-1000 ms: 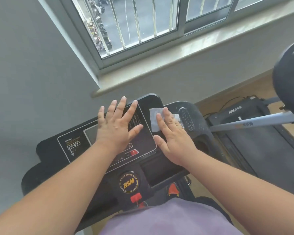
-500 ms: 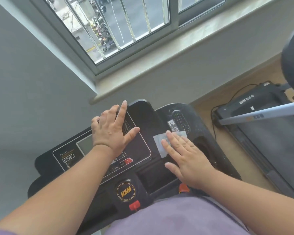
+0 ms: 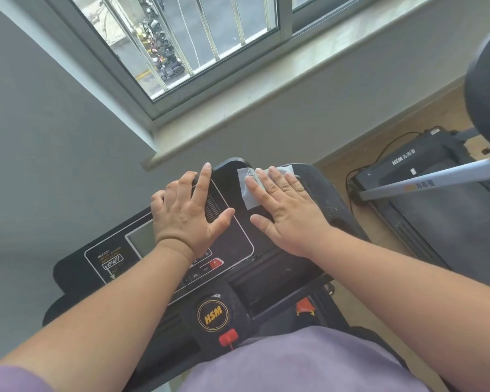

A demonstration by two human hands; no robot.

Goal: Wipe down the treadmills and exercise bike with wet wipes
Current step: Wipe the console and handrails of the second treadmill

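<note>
A black treadmill console [image 3: 229,244] with a display panel and an HSM badge fills the middle of the view. My right hand [image 3: 286,210] lies flat with straight fingers on a pale wet wipe [image 3: 248,190], pressing it onto the console's upper right part. My left hand [image 3: 187,210] rests on the display panel; its index finger points straight up the panel and the other fingers curl over the console's top edge.
A second treadmill [image 3: 436,210] with a grey handrail [image 3: 430,182] stands on the wooden floor at the right, a black cable beside it. A dark rounded part [image 3: 484,89] shows at the right edge. Grey wall and a window sill [image 3: 266,89] lie just behind the console.
My right hand slid the wipe down the console's right part, then back up toward its top edge. My left hand shifted slightly up the panel.
</note>
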